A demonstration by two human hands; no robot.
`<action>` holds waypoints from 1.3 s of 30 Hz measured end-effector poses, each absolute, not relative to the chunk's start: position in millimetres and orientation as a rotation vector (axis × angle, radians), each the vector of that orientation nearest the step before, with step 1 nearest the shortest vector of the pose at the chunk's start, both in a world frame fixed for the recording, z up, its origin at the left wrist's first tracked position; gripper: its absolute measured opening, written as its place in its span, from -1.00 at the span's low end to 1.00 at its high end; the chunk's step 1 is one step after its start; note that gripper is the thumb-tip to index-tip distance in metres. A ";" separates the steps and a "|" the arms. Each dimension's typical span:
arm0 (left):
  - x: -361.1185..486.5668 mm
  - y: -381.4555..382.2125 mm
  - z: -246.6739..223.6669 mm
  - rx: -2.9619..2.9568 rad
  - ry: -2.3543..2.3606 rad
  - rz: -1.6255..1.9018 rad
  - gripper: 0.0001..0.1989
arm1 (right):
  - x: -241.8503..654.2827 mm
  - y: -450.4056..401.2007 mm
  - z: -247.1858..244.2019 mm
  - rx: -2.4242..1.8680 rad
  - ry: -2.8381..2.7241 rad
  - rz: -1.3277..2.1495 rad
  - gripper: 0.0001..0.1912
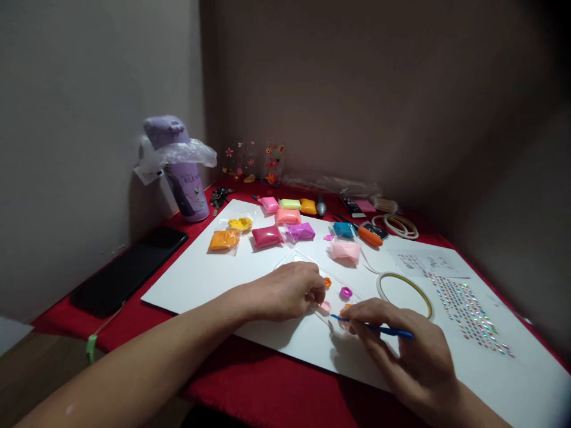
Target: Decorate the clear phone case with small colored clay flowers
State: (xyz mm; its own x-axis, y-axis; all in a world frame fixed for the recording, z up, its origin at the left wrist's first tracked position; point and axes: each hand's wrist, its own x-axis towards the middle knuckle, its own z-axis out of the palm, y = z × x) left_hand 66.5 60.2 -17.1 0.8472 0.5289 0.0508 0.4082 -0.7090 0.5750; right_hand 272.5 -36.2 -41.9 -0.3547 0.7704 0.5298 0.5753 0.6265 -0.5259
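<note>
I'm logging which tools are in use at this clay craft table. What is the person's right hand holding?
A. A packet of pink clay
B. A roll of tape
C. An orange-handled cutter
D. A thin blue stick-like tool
D: the right hand grips a thin blue tool, its tip at the small clay pieces on the clear plastic sheet.

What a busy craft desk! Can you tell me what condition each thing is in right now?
Left hand: resting on clear case, fingers pinched.
Right hand: gripping blue tool.
Blue tool: tip at an orange clay piece.
Clear case: lying flat.
Clay packets: sealed, on white board.
Purple bottle: upright, plastic-wrapped.
Phone: screen dark.
</note>
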 end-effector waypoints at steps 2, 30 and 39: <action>66.5 60.1 -16.6 2.457 0.686 0.286 -0.90 | 271.5 -35.6 -41.7 -1.051 -2.076 0.334 -0.80; 67.2 57.9 -13.6 2.422 0.735 0.292 -0.93 | 273.4 -35.6 -43.0 -1.055 -2.059 0.194 -0.74; 67.3 58.2 -17.3 2.448 0.693 0.308 -0.91 | 268.6 -32.1 -45.0 -1.065 -2.044 0.133 -0.82</action>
